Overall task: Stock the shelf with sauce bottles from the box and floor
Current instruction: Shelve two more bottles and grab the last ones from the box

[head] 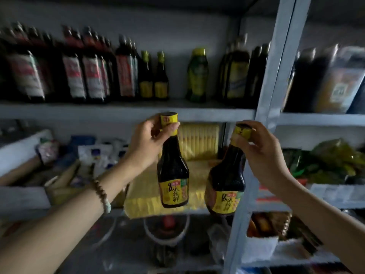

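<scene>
My left hand point(147, 139) grips the yellow-capped neck of a dark sauce bottle point(172, 175) with a yellow label, held upright in front of the shelves. My right hand point(260, 153) holds a second, matching sauce bottle point(225, 184) by its neck, tilted a little to the left. Both bottles hang in the air below the upper shelf board point(126, 111). On that shelf stand two small bottles of the same kind point(154, 78), with a gap to their right.
The upper shelf holds several dark bottles with red labels point(79, 72) at the left, a green-yellow bottle point(197, 76) and more dark bottles point(237, 72) at the right. A grey upright post point(276, 76) stands to the right. Yellow packs point(199, 141) lie on the shelf below.
</scene>
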Motion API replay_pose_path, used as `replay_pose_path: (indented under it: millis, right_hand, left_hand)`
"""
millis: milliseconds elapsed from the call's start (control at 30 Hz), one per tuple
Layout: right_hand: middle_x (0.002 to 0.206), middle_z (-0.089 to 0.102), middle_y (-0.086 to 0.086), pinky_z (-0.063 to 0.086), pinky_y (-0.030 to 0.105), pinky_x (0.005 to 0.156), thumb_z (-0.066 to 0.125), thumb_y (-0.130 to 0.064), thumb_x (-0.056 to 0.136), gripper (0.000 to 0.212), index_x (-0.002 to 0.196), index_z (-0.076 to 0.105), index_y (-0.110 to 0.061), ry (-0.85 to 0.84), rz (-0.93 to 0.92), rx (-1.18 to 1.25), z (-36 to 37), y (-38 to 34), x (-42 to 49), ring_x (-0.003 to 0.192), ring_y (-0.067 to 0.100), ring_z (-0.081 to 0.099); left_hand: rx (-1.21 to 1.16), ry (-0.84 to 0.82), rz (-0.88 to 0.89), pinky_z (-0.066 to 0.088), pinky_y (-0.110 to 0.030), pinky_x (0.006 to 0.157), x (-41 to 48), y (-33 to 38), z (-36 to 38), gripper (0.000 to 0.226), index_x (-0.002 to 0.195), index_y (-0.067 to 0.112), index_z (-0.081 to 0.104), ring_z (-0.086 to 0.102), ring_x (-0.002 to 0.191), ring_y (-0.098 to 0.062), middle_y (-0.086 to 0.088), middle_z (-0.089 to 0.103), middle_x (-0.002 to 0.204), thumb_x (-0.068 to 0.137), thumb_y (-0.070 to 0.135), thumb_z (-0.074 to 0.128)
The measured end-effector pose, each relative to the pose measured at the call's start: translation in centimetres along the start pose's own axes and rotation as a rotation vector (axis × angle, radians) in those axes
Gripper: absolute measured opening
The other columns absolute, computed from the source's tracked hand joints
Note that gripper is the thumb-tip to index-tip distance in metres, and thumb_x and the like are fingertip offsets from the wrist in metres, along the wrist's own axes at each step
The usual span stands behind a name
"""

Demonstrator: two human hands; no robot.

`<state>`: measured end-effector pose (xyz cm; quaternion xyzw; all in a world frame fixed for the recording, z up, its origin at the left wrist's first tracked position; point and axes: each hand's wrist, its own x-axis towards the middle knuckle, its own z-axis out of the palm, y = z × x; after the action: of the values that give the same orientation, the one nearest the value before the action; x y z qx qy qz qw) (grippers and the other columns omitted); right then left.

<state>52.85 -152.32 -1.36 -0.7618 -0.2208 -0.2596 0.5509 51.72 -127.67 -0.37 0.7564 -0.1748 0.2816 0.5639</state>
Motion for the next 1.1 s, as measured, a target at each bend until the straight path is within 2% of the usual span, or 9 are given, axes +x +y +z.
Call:
replay_pose_path:
  millis: [100,200,300,500,600,767,867,933,1100]
  right_hand:
    - [0.086,0.068,-0.005,0.046,0.008,0.06,0.066,-0.021,0.085,0.022,0.105,0.059,-0.025,0.049,-0.073,0.077,0.8,-5.9,4.0,0.068,-0.003,0.063]
    - [0.088,0.07,-0.001,0.052,0.015,0.066,0.067,-0.024,0.082,0.02,0.099,0.059,-0.031,0.057,-0.117,0.137,1.5,-9.9,7.4,0.078,0.008,0.068]
    - [0.089,0.072,-0.002,0.054,0.015,0.067,0.068,-0.025,0.08,0.024,0.103,0.062,-0.023,0.065,-0.134,0.182,2.1,-12.3,10.7,0.081,0.01,0.069]
    - [0.088,0.069,-0.008,0.047,0.006,0.06,0.07,-0.028,0.082,0.022,0.102,0.063,-0.021,0.025,-0.221,0.162,3.1,-15.3,16.5,0.073,-0.002,0.065]
    - [0.091,0.071,-0.004,0.047,0.007,0.059,0.069,-0.032,0.082,0.028,0.106,0.063,-0.02,0.001,-0.233,0.139,3.8,-15.6,19.3,0.08,0.005,0.066]
    - [0.094,0.071,-0.003,0.046,0.004,0.057,0.069,-0.034,0.082,0.034,0.112,0.061,-0.019,-0.02,-0.191,0.125,6.2,-14.9,23.6,0.083,0.004,0.067]
    - [0.093,0.072,-0.002,0.045,0.006,0.052,0.069,-0.033,0.082,0.033,0.111,0.061,-0.019,-0.006,-0.177,0.114,8.3,-13.9,25.7,0.08,0.002,0.067]
    - [0.091,0.072,-0.001,0.042,0.009,0.048,0.069,-0.033,0.082,0.032,0.11,0.06,-0.02,0.026,-0.161,0.098,9.8,-13.1,27.0,0.067,-0.003,0.064]
    - [0.082,0.073,0.001,0.04,0.019,0.049,0.072,-0.036,0.079,0.034,0.108,0.063,-0.022,0.046,-0.11,0.037,13.7,-11.0,29.4,0.057,0.003,0.061]
  left_hand:
    - [-0.014,0.059,0.085,0.046,-0.007,0.071,3.3,5.4,-3.0,0.022,0.095,0.023,0.062,0.065,0.076,0.006,0.01,0.068,0.085,0.077,0.037,0.063]
    - [0.012,0.044,0.152,0.044,-0.005,0.07,5.8,9.2,-5.3,0.011,0.095,0.02,0.061,0.064,0.075,0.009,0.012,0.068,0.083,0.085,0.022,0.059]
    - [0.043,0.051,0.19,0.043,-0.003,0.071,8.1,11.5,-7.1,0.007,0.091,0.025,0.061,0.064,0.075,0.01,0.019,0.07,0.072,0.085,0.027,0.058]
    - [0.112,0.134,0.197,0.039,0.002,0.069,12.2,13.4,-9.3,0.009,0.096,0.029,0.061,0.058,0.077,0.02,0.018,0.063,0.092,0.089,0.028,0.057]
    - [0.111,0.145,0.181,0.037,0.005,0.065,14.6,13.4,-10.0,0.019,0.107,0.021,0.06,0.056,0.072,0.024,0.02,0.061,0.086,0.09,0.027,0.055]
    - [0.084,0.162,0.112,0.038,0.002,0.067,18.8,11.9,-11.5,0.01,0.098,0.034,0.059,0.056,0.072,0.023,0.022,0.064,0.081,0.09,0.036,0.054]
    - [0.062,0.171,0.122,0.039,-0.009,0.078,21.5,9.5,-12.4,0.013,0.099,0.032,0.061,0.061,0.081,0.012,0.014,0.068,0.085,0.089,0.036,0.054]
    - [0.058,0.156,0.121,0.039,-0.01,0.079,23.2,7.7,-12.8,0.021,0.106,0.026,0.061,0.061,0.088,0.006,0.009,0.07,0.088,0.089,0.037,0.054]
    - [0.031,0.122,0.091,0.038,0.005,0.062,25.4,3.6,-13.2,0.019,0.11,0.022,0.055,0.054,0.069,0.026,0.016,0.061,0.089,0.092,0.03,0.052]
